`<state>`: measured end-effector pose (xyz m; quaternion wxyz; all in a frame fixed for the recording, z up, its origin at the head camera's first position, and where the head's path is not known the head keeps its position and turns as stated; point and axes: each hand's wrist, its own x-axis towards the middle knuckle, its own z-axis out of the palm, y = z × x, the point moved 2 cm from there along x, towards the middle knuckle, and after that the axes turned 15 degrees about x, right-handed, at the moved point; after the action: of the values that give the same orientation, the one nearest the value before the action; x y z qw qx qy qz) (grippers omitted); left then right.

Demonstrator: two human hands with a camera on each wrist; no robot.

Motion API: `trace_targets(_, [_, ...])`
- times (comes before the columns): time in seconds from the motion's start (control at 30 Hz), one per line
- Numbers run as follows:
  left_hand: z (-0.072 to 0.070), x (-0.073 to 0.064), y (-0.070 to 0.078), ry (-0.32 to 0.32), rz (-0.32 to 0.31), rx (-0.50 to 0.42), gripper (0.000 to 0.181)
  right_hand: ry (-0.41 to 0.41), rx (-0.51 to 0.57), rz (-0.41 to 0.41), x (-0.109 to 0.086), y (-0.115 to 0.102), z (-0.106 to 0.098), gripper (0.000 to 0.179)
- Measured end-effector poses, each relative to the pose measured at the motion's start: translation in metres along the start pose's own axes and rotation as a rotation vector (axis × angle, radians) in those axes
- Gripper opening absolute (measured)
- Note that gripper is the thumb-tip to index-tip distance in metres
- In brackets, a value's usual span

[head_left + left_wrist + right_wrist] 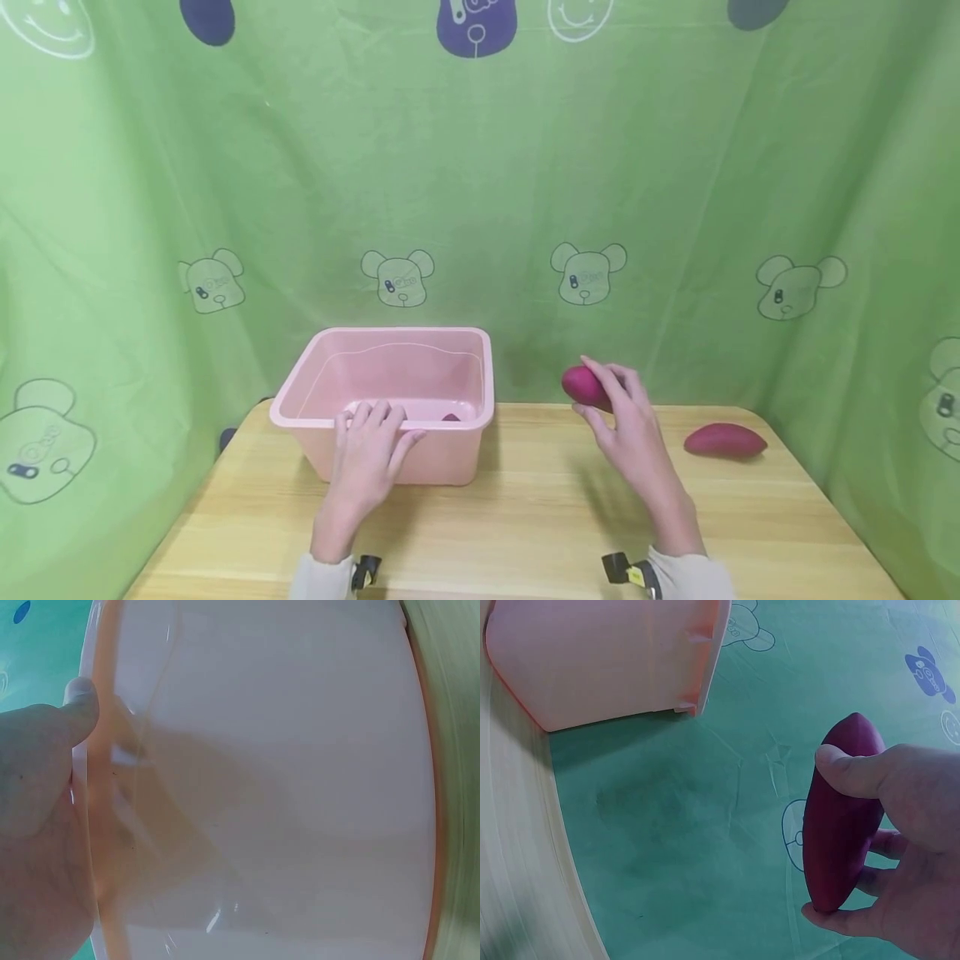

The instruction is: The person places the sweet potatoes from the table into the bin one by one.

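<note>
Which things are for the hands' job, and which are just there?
Seems part of the job:
purple tapered thing, in the right hand
pink bin, gripped by the left hand
dark-red piece partly showing inside the bin
probably the second tapered thing, lying apart

Just there:
wooden table
green cloth with bear heads
black wrist gear

Green curtain [495, 167], outlined bear-head prints [402, 282], white smiley print [580, 15] near the top, pale wood-grain table [525, 508]

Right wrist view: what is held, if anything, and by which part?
A sweet potato, in the right hand: thumb near one end, fingers toward the other.
</note>
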<state>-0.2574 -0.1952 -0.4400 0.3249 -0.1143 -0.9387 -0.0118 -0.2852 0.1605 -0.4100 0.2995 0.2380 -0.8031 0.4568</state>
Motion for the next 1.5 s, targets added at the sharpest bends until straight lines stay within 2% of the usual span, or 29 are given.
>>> trace_targets(0.2, [0.002, 0.0, 0.001, -0.006, -0.004, 0.002, 0.033, -0.001, 0.004, 0.013, -0.002, -0.001, 0.002, 0.073])
trace_targets(0.47, [0.0, 0.001, 0.001, -0.001, -0.006, 0.0, 0.032, 0.006, 0.001, -0.023, -0.002, -0.009, 0.007, 0.072])
trace_targets(0.87, [0.001, 0.0, 0.001, -0.004, -0.01, 0.002, 0.032, 0.016, 0.012, -0.023, -0.004, -0.014, 0.014, 0.072])
trace_targets(1.5, [0.003, 0.0, 0.0, 0.011, -0.007, 0.011, 0.033, -0.018, 0.033, -0.022, -0.004, -0.023, 0.024, 0.074])
